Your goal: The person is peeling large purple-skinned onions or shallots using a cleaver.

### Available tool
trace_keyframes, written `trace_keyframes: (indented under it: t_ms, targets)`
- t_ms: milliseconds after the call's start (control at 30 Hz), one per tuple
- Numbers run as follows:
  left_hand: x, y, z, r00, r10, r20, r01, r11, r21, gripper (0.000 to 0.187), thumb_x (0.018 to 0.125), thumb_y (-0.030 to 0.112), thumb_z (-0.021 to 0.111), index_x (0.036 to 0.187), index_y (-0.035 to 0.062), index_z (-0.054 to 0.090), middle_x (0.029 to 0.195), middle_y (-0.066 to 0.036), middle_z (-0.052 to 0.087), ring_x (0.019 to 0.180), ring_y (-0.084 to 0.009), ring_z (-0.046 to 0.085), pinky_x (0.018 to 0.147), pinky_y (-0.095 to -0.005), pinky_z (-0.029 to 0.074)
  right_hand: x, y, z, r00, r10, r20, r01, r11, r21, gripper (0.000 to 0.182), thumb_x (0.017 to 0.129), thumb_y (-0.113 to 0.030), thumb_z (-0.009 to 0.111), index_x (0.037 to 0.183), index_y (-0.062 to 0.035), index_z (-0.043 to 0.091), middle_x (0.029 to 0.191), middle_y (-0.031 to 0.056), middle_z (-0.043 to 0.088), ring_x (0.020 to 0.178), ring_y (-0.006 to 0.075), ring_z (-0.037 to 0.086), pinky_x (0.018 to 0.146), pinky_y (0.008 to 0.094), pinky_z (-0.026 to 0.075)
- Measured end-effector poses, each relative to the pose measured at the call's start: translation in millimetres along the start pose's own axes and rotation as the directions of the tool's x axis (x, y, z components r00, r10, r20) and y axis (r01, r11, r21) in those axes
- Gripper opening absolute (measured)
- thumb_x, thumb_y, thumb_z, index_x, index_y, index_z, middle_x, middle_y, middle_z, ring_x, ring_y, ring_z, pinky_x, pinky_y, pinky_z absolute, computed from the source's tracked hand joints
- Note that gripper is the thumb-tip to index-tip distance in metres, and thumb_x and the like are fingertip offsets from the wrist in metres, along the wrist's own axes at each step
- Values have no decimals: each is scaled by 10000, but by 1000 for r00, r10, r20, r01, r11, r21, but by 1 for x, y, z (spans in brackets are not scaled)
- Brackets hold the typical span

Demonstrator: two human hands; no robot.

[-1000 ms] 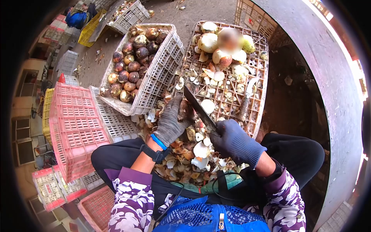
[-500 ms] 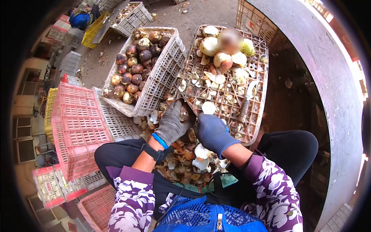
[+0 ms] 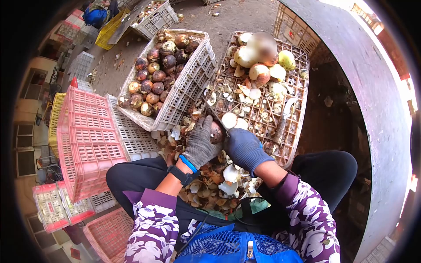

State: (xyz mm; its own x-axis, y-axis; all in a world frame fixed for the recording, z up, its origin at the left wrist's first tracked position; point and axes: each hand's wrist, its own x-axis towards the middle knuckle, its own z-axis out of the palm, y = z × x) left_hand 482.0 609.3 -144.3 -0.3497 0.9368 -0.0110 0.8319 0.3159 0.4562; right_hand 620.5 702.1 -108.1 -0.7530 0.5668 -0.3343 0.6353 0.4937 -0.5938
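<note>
My left hand (image 3: 200, 143), in a grey striped glove, grips a round, reddish-brown bulb (image 3: 216, 133) above the space between my knees. In a dark blue glove, my right hand (image 3: 244, 151) is closed around the handle end of a knife (image 3: 215, 116); its handle is hidden. The dark blade slants up and left along the bulb's far side. Just beyond it, two pale round slices (image 3: 229, 120) lie on an upturned slatted crate (image 3: 301, 115). Peeled and partly peeled bulbs (image 3: 259, 74) are piled at that crate's far end.
A tilted pale crate (image 3: 186, 96) to the left holds many brown bulbs (image 3: 158, 76). Peelings (image 3: 210, 186) are heaped between my legs. Pink crates (image 3: 90, 142) stand at the left, and a grey panel edge (image 3: 370, 87) curves along the right.
A second pale slice now shows beside the first on the upturned crate. Both hands stay close together, and more of the bulb's brown side is visible. The view has shifted slightly.
</note>
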Motion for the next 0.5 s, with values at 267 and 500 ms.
trace_keyframes:
  t_ms: [267,500]
  targets:
    - [-4,-6,-24,981,80,-176,-164,827,-538,755,622,158,844,1260,46,456,1188,-121,539,1065,-201,549,928,-346,471,-1,16,2,998,-50,-47,53,996,76,266,837,-214,532,856,33,630,874,260,634,850,407,625,784,471,490]
    - [3,-27,-80,999,-38,9,13,120,-993,653,773,123,726,1330,-18,416,1237,-113,513,1116,-211,526,947,-361,472,-11,24,4,993,70,97,-119,613,781,222,866,-185,600,881,37,612,636,53,571,528,106,541,482,287,459]
